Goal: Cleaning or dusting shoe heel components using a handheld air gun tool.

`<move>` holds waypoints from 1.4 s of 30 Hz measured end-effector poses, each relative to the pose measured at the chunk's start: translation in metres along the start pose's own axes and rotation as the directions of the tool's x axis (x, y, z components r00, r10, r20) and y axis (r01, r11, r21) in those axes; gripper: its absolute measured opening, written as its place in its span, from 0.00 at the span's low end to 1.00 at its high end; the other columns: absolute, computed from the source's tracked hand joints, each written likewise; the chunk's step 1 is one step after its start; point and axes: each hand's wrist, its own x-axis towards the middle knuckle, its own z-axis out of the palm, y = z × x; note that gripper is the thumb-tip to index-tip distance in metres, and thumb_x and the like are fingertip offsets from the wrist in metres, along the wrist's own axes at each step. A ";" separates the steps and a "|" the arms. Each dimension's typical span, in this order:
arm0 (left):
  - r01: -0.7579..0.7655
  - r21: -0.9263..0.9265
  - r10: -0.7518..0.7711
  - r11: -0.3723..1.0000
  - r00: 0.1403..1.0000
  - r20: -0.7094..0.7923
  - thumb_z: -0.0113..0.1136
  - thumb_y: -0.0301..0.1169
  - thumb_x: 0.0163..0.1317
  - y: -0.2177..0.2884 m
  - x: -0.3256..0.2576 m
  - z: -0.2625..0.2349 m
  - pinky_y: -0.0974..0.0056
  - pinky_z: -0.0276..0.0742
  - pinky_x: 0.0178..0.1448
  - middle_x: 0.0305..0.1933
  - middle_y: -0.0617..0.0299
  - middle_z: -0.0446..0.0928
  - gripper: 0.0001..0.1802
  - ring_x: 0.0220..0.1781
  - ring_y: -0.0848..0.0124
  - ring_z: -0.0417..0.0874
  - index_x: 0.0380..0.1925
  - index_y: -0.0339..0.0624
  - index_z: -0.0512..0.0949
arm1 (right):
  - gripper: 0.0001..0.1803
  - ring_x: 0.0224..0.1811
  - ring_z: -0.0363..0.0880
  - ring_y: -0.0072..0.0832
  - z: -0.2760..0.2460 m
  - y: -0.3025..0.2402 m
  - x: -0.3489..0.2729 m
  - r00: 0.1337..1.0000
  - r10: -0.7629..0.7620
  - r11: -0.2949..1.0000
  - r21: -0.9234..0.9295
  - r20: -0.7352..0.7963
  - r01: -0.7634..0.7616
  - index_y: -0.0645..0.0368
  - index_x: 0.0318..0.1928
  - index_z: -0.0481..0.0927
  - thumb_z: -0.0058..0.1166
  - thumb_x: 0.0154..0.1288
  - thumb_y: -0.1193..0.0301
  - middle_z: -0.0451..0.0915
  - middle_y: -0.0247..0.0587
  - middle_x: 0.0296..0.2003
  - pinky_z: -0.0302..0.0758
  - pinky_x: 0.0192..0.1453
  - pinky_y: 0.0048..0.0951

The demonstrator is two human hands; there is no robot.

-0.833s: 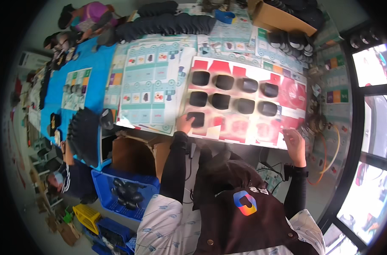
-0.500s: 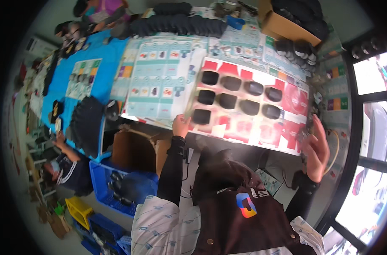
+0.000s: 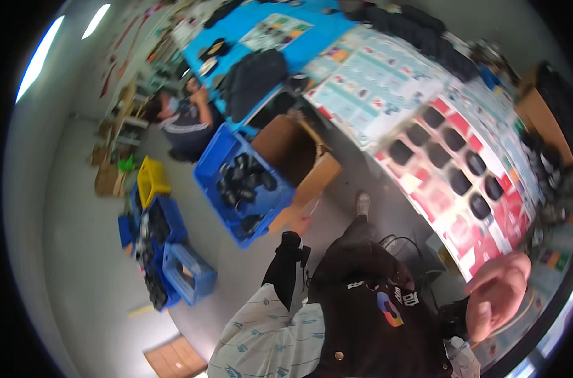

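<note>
Black rounded pieces [image 3: 437,154], nine in number, lie apart from one another on the red-and-white printed sheet [image 3: 414,181], to the right of centre in my head view. Teal-and-white printed sheets [image 3: 387,94] adjoin it on the far side. My left grip [image 3: 300,223] is lowered beside the cardboard box [image 3: 318,179] and the near corner of the blue crate [image 3: 209,183]; it is blurred, and I cannot tell whether it is grasping anything. Dark objects [image 3: 245,179] are heaped inside this crate. My right grip [image 3: 499,296] is raised near the sheet's closest corner, released, with the fingers loosely bent; I cannot tell whether it touches the sheet. Beyond the crate, a person [image 3: 189,132] is beside the blue-covered worktop [image 3: 330,28]. Left of the crate, a yellow crate [image 3: 153,179] stands among further blue ones.
</note>
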 end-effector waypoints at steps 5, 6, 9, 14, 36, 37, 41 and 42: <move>0.334 -0.421 -0.410 0.844 0.906 -0.104 0.60 0.35 0.66 -0.133 -0.075 -0.033 0.65 0.76 0.28 0.29 0.63 0.84 0.09 0.27 0.72 0.83 0.38 0.44 0.84 | 0.07 0.27 0.73 0.25 -0.002 0.014 -0.026 0.993 0.118 0.992 -0.044 -0.023 -0.119 0.59 0.43 0.77 0.57 0.65 0.74 0.72 0.33 0.29 0.67 0.30 0.27; 0.423 -0.497 -0.507 0.758 0.861 -0.041 0.60 0.35 0.66 -0.146 -0.081 -0.041 0.65 0.76 0.26 0.29 0.64 0.84 0.09 0.25 0.72 0.83 0.39 0.44 0.83 | 0.05 0.27 0.73 0.24 0.002 0.018 -0.028 0.977 0.206 0.970 -0.121 -0.054 -0.211 0.60 0.40 0.77 0.56 0.65 0.75 0.71 0.32 0.28 0.66 0.30 0.26; 0.447 -0.554 -0.536 0.703 0.844 0.000 0.58 0.36 0.68 -0.170 -0.079 -0.048 0.66 0.75 0.25 0.27 0.65 0.82 0.09 0.24 0.73 0.82 0.40 0.44 0.82 | 0.06 0.28 0.71 0.20 0.033 0.045 -0.020 0.741 0.642 0.652 -0.369 -0.197 -0.662 0.63 0.31 0.76 0.54 0.66 0.76 0.70 0.29 0.26 0.66 0.32 0.24; 0.257 -0.585 -0.369 0.769 0.926 -0.077 0.57 0.39 0.69 -0.247 -0.031 -0.091 0.66 0.75 0.25 0.28 0.66 0.83 0.12 0.24 0.73 0.82 0.37 0.45 0.84 | 0.09 0.32 0.71 0.21 0.113 0.084 0.006 0.809 0.588 0.769 -0.298 -0.019 -0.566 0.68 0.48 0.79 0.51 0.70 0.77 0.75 0.36 0.32 0.65 0.36 0.21; 0.519 0.687 -0.554 0.509 0.808 -0.201 0.71 0.46 0.57 -0.309 0.092 -0.245 0.37 0.69 0.67 0.66 0.61 0.73 0.26 0.70 0.56 0.73 0.56 0.57 0.80 | 0.19 0.43 0.85 0.45 0.442 0.153 0.044 0.392 0.876 0.337 -0.938 0.282 -0.079 0.60 0.55 0.82 0.62 0.65 0.68 0.85 0.51 0.42 0.80 0.46 0.43; 0.461 0.722 -0.528 0.516 0.835 -0.156 0.70 0.46 0.59 -0.289 0.102 -0.233 0.39 0.73 0.66 0.65 0.60 0.74 0.23 0.70 0.57 0.73 0.54 0.56 0.81 | 0.20 0.43 0.84 0.48 0.434 0.170 0.021 0.407 0.859 0.337 -0.942 0.312 0.010 0.59 0.54 0.82 0.62 0.66 0.63 0.85 0.51 0.43 0.79 0.48 0.45; 0.413 0.736 -0.509 0.536 0.854 -0.109 0.83 0.59 0.40 -0.287 0.113 -0.268 0.36 0.77 0.63 0.69 0.56 0.64 0.59 0.72 0.48 0.68 0.68 0.50 0.62 | 0.15 0.35 0.82 0.44 0.487 0.162 0.070 0.522 0.809 0.559 -0.625 0.269 -0.545 0.60 0.40 0.84 0.53 0.77 0.62 0.84 0.42 0.32 0.76 0.60 0.41; 0.358 0.751 -0.495 0.554 0.868 -0.049 0.83 0.62 0.37 -0.271 0.125 -0.259 0.37 0.75 0.68 0.70 0.55 0.67 0.61 0.74 0.50 0.67 0.69 0.50 0.64 | 0.16 0.31 0.80 0.41 0.480 0.150 0.087 0.488 0.832 0.554 -0.448 0.264 -0.702 0.60 0.33 0.82 0.51 0.78 0.63 0.82 0.39 0.28 0.71 0.67 0.44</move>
